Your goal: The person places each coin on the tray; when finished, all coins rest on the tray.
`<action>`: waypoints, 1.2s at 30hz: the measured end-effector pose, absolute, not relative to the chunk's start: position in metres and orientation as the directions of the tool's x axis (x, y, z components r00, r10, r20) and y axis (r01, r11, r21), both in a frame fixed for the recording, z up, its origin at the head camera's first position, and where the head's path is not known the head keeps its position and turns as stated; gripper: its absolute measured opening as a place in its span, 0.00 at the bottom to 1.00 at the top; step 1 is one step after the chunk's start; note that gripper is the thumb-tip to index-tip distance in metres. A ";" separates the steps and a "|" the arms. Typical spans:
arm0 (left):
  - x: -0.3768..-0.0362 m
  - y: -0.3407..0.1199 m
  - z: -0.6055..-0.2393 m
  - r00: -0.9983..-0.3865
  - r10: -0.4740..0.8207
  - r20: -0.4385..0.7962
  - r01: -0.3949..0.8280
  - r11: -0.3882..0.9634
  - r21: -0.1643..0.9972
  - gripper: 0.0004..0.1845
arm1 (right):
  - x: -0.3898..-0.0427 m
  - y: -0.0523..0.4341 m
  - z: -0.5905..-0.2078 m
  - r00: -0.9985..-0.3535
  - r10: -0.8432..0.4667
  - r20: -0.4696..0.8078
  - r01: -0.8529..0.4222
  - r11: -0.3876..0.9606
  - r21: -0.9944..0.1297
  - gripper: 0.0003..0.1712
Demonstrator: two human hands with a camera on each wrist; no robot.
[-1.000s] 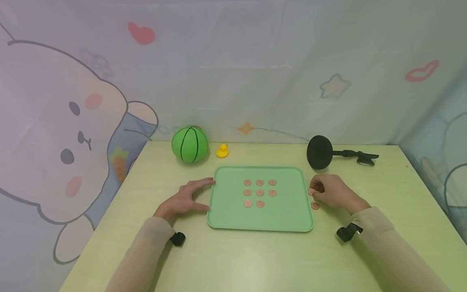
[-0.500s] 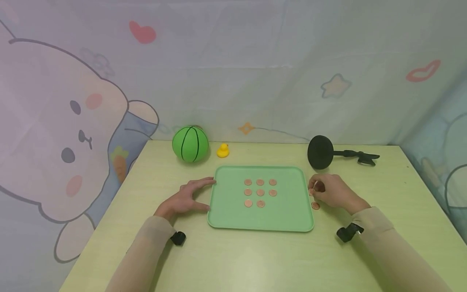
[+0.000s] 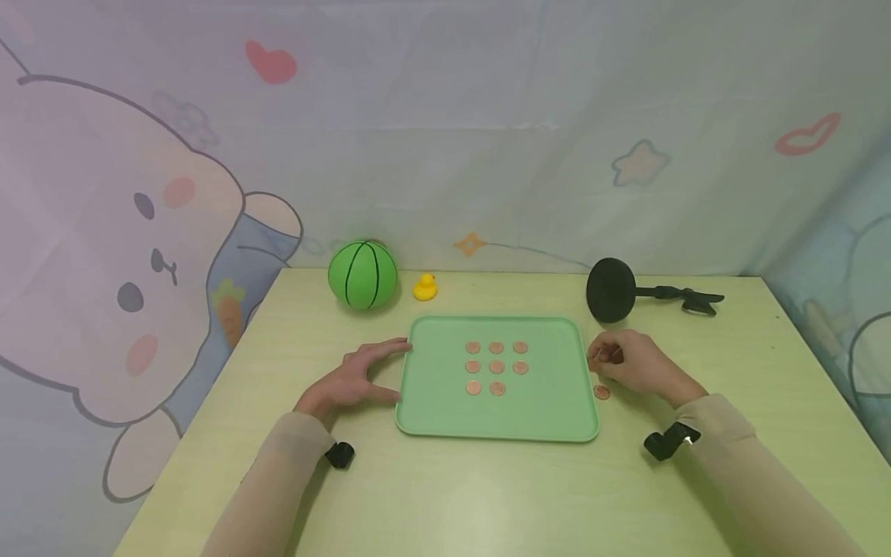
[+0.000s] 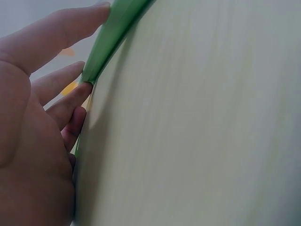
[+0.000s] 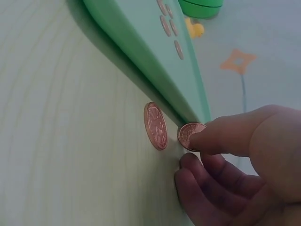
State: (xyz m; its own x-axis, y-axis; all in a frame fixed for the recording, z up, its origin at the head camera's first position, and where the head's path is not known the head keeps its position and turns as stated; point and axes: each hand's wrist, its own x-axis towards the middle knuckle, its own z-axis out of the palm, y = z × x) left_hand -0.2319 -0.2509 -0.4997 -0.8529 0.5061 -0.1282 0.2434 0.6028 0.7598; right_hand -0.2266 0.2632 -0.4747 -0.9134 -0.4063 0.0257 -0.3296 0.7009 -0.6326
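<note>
A light green tray [image 3: 550, 410] lies on the table, with several copper coins [image 3: 496, 367] set in rows on it. Two rows have three coins each, and the nearest row has two. At the tray's left edge, my left hand [image 3: 353, 379] touches the rim with thumb and fingers spread. Just off the right edge, my right hand [image 3: 636, 363] pinches a copper coin [image 5: 188, 135] between thumb and fingers; the coin is tilted and partly hidden by the thumb. Another copper coin [image 5: 156, 126] lies flat on the table close to that hand.
Behind the tray are a green ball [image 3: 363, 275] with black lines and a yellow rubber duck [image 3: 425, 287]. A black round-based stand [image 3: 611, 290] lies on its side at the back right. A printed cloth [image 3: 445, 155] hangs behind the table [image 3: 459, 495].
The coin at my right fingertips has tipped up from lying flat, and that hand has shifted very slightly. My left hand and the tray stay in place.
</note>
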 end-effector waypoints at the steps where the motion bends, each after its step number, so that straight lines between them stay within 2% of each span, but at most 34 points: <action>1: -0.232 -0.251 -0.500 -0.854 0.504 -0.129 0.243 0.606 0.757 0.48 | -0.226 0.263 -0.475 -0.914 -0.406 0.027 -0.329 0.699 -0.635 0.06; 12: -0.232 -0.251 -0.499 -0.854 0.506 -0.123 0.258 0.615 0.745 0.47 | -0.228 0.265 -0.476 -0.926 -0.378 0.020 -0.309 0.723 -0.618 0.06; 23: -0.232 -0.252 -0.500 -0.858 0.495 -0.138 0.227 0.606 0.762 0.47 | -0.228 0.271 -0.472 -0.906 -0.424 0.020 -0.351 0.722 -0.596 0.10; 36: -0.231 -0.251 -0.501 -0.859 0.491 -0.146 0.220 0.611 0.760 0.47 | -0.226 0.273 -0.471 -0.886 -0.463 -0.002 -0.391 0.751 -0.532 0.10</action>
